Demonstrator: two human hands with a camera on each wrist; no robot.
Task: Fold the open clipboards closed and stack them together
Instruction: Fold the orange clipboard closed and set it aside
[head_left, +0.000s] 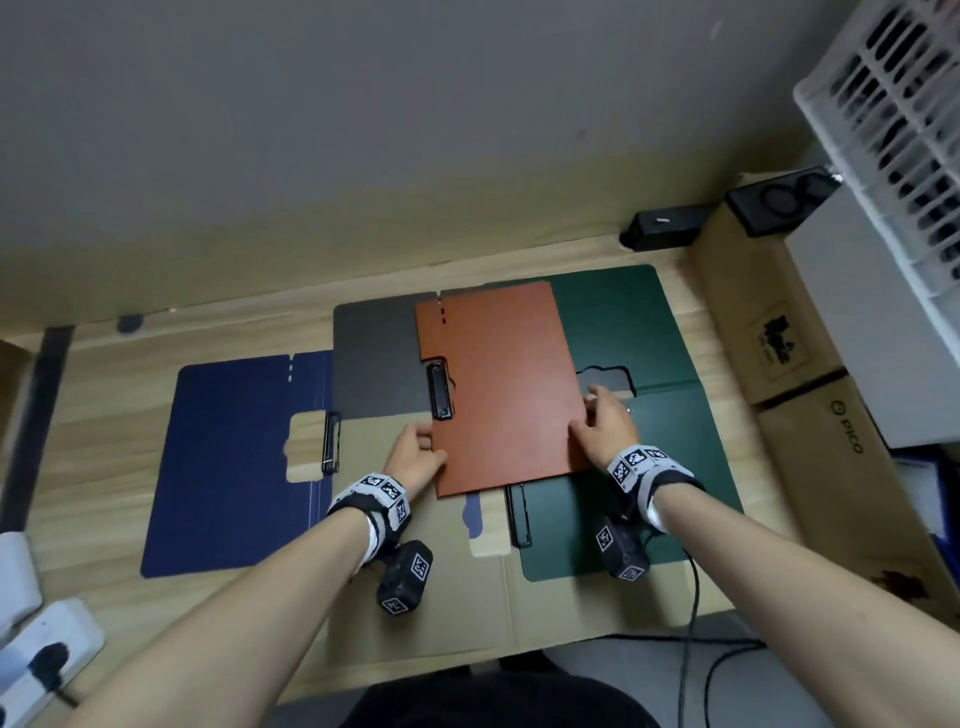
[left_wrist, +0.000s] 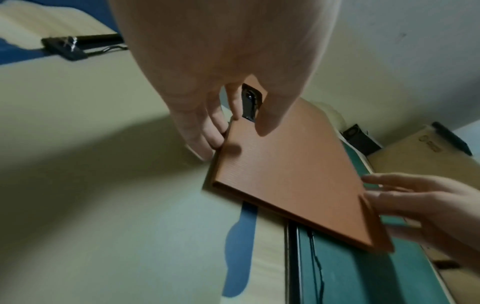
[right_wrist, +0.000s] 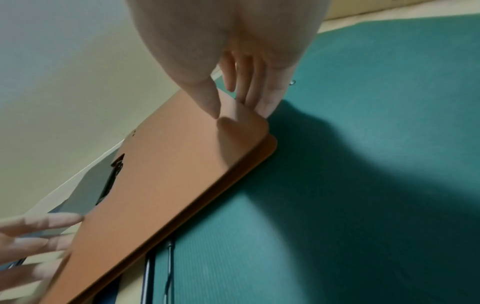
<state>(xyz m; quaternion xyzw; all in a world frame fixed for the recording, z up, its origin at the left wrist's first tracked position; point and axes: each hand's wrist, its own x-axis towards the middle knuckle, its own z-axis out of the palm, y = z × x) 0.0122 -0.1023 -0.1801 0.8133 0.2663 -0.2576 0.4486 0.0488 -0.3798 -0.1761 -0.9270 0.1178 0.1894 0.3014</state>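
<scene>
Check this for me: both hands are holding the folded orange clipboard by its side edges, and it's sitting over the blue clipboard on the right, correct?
Not quite. Both the left hand and the right hand do hold the folded orange clipboard by its side edges, but the clipboard under its right part is the green clipboard, not blue. The blue clipboard lies open off to the left. The head view shows this.

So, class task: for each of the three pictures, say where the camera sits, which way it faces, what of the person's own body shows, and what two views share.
Head: worn on the head, facing forward and down at the orange clipboard; both forearms and both hands show.
Left wrist: along the left hand, whose fingers grip the clipboard's edge by the black clip; right hand opposite.
Right wrist: along the right hand at the clipboard's corner over the green clipboard.
Shared: both wrist views show the orange clipboard and the opposite hand.
</scene>
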